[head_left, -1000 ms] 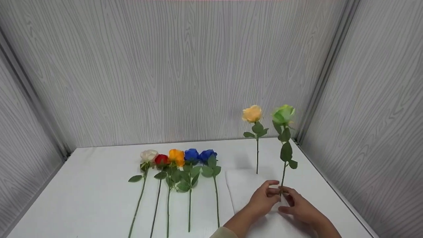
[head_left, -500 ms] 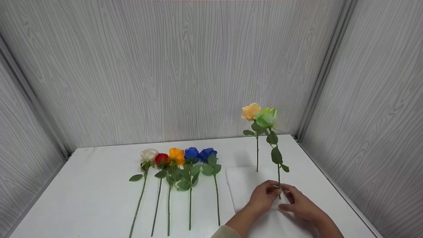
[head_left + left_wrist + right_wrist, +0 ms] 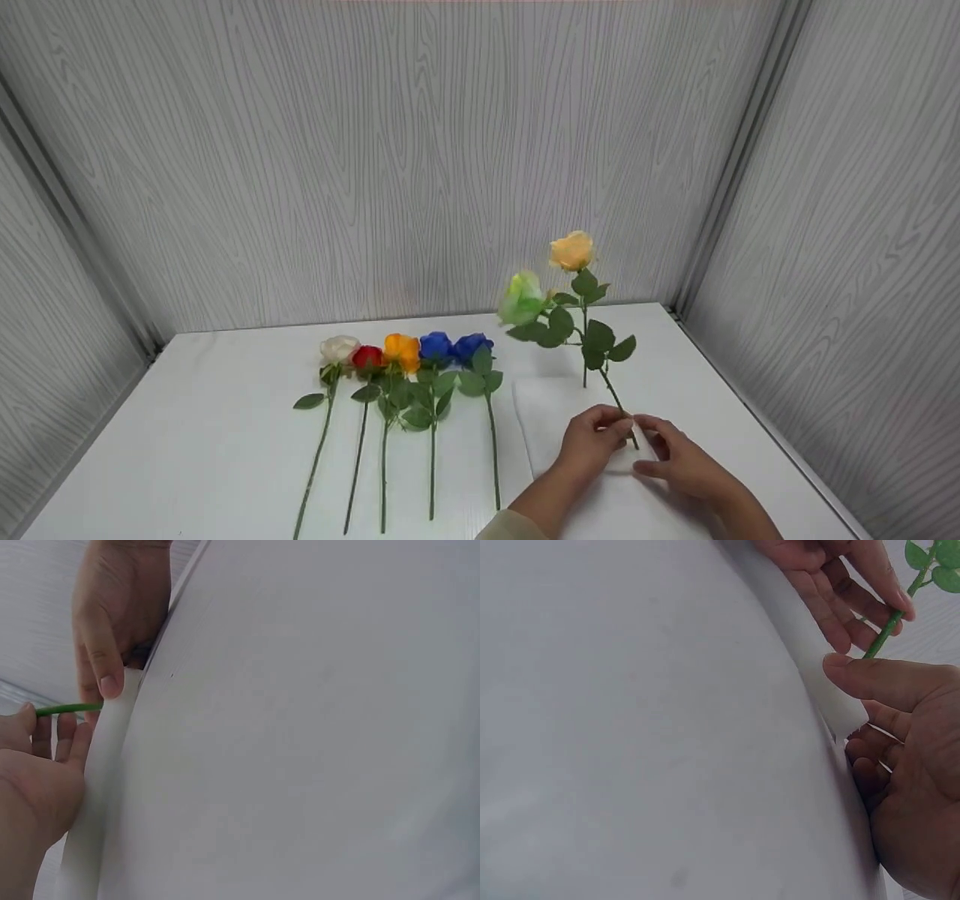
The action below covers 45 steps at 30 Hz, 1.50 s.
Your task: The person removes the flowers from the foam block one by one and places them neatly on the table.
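Observation:
My left hand (image 3: 591, 442) pinches the lower stem of a light green rose (image 3: 523, 298). The rose leans left, its leaves crossing the stem of a peach rose (image 3: 572, 251) that stands upright behind. Under both hands is a white slab-like piece (image 3: 551, 420); whether it is foam or folded paper I cannot tell. Close beside the stem, my right hand (image 3: 682, 461) grips the slab's edge. In the right wrist view its thumb (image 3: 870, 679) lies on the slab's white rim (image 3: 832, 701), with the other fingers curled at the far side. The stem's tip is partly hidden by fingers.
Left of the slab several roses lie in a row on the white table (image 3: 187, 442): a white rose (image 3: 340, 350), a red rose (image 3: 367, 358), an orange rose (image 3: 402, 352) and two blue roses (image 3: 436, 348). Grey wood-grain panels (image 3: 420, 165) enclose the back and sides.
The green rose has tipped from nearly upright over to the left, its head passing the peach rose. My left fingers have shifted slightly at the stem; the right hand has stayed nearly still.

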Each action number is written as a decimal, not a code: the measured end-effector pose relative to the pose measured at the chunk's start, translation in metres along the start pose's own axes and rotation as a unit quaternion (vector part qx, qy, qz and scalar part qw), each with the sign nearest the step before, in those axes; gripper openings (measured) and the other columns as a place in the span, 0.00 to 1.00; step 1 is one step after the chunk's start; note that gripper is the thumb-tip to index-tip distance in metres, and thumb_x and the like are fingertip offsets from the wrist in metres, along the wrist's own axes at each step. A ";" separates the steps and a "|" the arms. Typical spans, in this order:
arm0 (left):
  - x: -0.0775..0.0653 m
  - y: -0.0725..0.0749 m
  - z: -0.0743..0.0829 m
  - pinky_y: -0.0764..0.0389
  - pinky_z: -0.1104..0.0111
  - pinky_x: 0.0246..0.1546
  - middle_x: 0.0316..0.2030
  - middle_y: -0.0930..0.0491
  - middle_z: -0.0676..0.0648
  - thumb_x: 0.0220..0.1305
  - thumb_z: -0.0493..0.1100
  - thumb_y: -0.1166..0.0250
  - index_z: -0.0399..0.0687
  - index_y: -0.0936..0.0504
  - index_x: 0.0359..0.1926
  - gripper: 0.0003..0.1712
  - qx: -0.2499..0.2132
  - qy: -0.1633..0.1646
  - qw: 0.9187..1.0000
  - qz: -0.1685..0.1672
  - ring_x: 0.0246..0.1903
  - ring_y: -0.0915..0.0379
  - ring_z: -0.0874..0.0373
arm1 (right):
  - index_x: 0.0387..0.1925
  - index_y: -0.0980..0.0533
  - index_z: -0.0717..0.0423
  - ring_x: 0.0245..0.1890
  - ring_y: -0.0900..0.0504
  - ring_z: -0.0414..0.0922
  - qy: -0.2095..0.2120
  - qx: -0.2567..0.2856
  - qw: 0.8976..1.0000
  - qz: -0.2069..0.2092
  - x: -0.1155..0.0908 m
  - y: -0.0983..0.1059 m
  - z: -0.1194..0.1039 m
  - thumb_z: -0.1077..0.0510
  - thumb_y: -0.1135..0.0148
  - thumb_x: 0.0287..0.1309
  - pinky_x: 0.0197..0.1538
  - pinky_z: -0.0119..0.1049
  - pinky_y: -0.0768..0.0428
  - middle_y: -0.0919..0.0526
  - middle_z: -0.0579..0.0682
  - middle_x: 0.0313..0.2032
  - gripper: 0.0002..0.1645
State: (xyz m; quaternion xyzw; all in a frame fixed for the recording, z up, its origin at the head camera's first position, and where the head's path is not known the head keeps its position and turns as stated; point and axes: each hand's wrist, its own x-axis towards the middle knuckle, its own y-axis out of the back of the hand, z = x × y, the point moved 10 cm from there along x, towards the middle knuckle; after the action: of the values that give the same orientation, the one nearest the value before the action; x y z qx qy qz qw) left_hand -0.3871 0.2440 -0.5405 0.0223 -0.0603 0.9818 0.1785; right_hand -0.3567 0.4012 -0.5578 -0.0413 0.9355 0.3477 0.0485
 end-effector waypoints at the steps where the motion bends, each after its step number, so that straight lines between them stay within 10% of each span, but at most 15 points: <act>1: 0.000 0.001 0.000 0.08 0.69 0.50 0.43 0.11 0.51 0.74 0.40 0.29 0.42 0.12 0.48 0.07 -0.005 0.003 1.000 0.002 0.44 0.11 0.61 | 0.80 0.37 0.56 0.63 0.24 0.52 0.002 -0.001 1.000 -0.001 0.000 0.000 -0.001 0.51 0.18 0.60 0.66 0.48 0.24 0.25 0.60 0.68 0.54; 34: -0.012 0.021 0.014 0.07 0.57 0.52 0.48 0.25 0.46 0.84 0.41 0.43 0.55 0.32 0.73 0.22 -0.152 0.002 0.988 0.019 0.48 0.20 0.54 | 0.82 0.37 0.54 0.76 0.31 0.66 -0.011 -0.010 1.000 -0.003 0.003 -0.002 0.002 0.49 0.18 0.59 0.79 0.68 0.32 0.33 0.65 0.79 0.56; 45: -0.020 0.042 0.024 0.06 0.60 0.44 0.52 0.27 0.45 0.84 0.41 0.41 0.65 0.31 0.76 0.26 -0.096 0.031 0.994 0.031 0.49 0.25 0.55 | 0.82 0.39 0.56 0.77 0.34 0.69 -0.008 -0.013 1.000 -0.008 0.003 -0.003 0.000 0.48 0.18 0.60 0.80 0.69 0.34 0.36 0.67 0.80 0.57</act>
State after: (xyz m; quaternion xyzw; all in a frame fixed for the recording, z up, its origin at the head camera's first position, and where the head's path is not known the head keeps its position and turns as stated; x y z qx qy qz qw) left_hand -0.3827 0.1952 -0.5231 -0.0269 -0.1497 0.9767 0.1511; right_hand -0.3591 0.3986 -0.5599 -0.0468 0.9299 0.3602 0.0578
